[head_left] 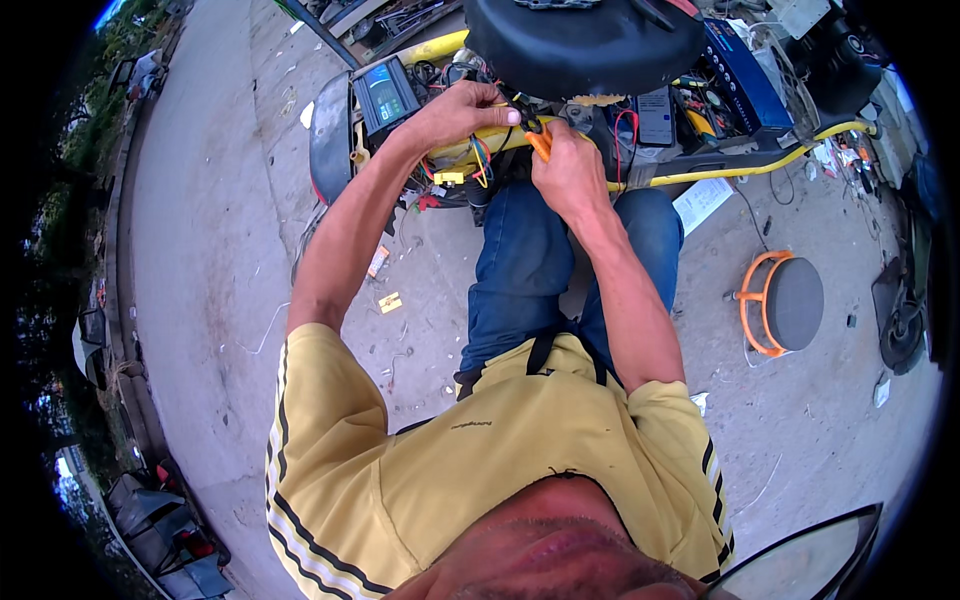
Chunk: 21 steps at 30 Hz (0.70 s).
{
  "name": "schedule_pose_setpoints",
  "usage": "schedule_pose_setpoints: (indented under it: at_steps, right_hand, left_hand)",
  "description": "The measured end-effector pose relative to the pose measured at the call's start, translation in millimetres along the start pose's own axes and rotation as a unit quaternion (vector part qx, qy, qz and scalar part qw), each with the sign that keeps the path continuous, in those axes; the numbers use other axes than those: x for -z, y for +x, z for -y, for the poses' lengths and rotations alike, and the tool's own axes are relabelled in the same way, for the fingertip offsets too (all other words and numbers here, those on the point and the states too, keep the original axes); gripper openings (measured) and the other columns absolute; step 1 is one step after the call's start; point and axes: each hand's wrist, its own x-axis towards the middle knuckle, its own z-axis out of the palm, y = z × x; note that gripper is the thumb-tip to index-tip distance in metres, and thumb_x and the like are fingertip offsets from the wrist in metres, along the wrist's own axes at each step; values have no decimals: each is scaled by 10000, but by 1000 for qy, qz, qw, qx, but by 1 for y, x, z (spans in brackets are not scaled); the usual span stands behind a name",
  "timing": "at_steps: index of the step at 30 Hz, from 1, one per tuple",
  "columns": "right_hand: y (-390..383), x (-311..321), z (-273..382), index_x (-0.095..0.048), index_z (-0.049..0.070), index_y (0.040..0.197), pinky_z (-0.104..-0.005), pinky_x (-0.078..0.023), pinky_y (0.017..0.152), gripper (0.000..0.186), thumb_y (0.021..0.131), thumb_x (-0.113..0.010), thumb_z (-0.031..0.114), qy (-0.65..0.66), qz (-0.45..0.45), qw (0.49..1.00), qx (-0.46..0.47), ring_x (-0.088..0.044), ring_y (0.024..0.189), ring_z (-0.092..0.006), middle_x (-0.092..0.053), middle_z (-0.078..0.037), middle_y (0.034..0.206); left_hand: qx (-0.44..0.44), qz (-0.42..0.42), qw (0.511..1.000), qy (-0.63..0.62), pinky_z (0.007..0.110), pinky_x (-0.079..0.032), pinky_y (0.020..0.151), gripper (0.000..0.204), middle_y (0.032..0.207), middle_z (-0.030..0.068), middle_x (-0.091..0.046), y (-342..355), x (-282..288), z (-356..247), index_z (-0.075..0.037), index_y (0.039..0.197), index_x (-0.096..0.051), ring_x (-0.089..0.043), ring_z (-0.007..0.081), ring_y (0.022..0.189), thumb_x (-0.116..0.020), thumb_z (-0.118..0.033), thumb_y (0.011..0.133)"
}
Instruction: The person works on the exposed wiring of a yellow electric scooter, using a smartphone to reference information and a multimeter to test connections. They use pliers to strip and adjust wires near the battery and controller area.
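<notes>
My right hand [572, 175] is closed around orange-handled pliers [541, 142], their dark jaws pointing up and left. Close beside the jaws, my left hand [458, 115] is closed in a pinch; a dark wire seems to run between its fingers, but it is too small to be sure. Both hands are over the yellow frame [470, 152] of a scooter-like vehicle, just below its raised black seat [585, 50]. Thin coloured wires [484, 160] and a yellow connector [450, 178] hang below my left hand. The seat's underside hides what lies behind.
A dark box with a lit screen [388, 95] stands at the left of the vehicle. On the right are a phone [656, 118], a red wire loop [626, 125] and a blue box [745, 85]. An orange-framed stool [795, 303] stands on the littered concrete.
</notes>
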Motion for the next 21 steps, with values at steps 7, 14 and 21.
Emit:
schedule_pose_setpoints:
  at_steps: [7,14,21]
  right_hand:
    - [1,6,6,-635,-22,1256,-485,-511,952,490,858,-740,242,161,80,967,-183,-681,1100,-415,-725,-252,1119]
    - [-1,8,17,-638,-3,1213,-498,-509,937,470,847,-756,267,103,61,970,-210,-667,1129,-418,-706,-231,1201]
    - [3,-10,3,-614,-62,1176,-479,-502,951,457,873,-720,263,272,54,925,-258,-659,1153,-425,-689,-275,1153]
  left_hand:
    - [4,-46,999,23,337,-409,621,437,664,23,-568,7,-8,2,8,866,-716,-497,115,660,-777,-422,913]
    - [-6,-40,997,60,343,-450,644,432,667,52,-607,5,-7,-4,28,912,-743,-533,134,659,-776,-402,915]
    - [32,-101,994,4,307,-343,549,477,587,-47,-487,9,-18,-6,-26,689,-663,-419,69,597,-805,-428,903]
